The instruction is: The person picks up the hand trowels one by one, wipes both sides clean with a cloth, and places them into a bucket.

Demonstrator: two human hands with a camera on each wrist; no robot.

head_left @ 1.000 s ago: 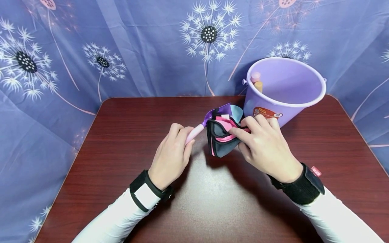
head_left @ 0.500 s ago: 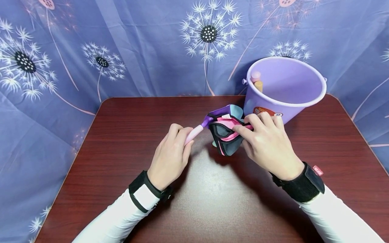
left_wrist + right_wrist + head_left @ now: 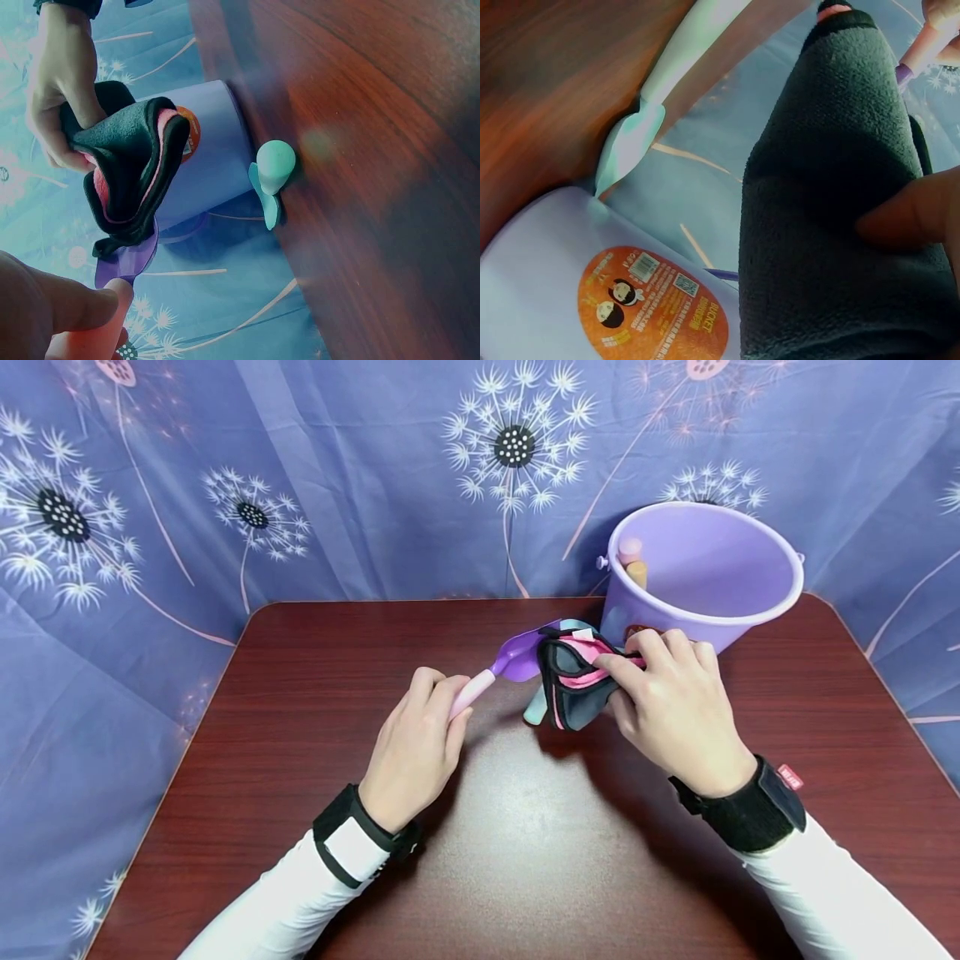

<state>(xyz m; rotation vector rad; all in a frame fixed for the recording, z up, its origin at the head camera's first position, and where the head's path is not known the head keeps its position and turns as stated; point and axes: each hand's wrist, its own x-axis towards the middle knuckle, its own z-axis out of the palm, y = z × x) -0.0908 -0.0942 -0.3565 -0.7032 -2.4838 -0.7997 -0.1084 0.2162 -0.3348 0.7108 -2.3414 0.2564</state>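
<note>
Bearing an orange label (print unreadable), purple bucket

The only legible print stands on the orange oval sticker on the wall of the purple bucket at the far right of the table: the word "BUCKET" can just be made out in white beside two cartoon figures and small code squares, while the lines under it are too small to read. A small red tag on the right wristband carries white marks that cannot be read.
</note>
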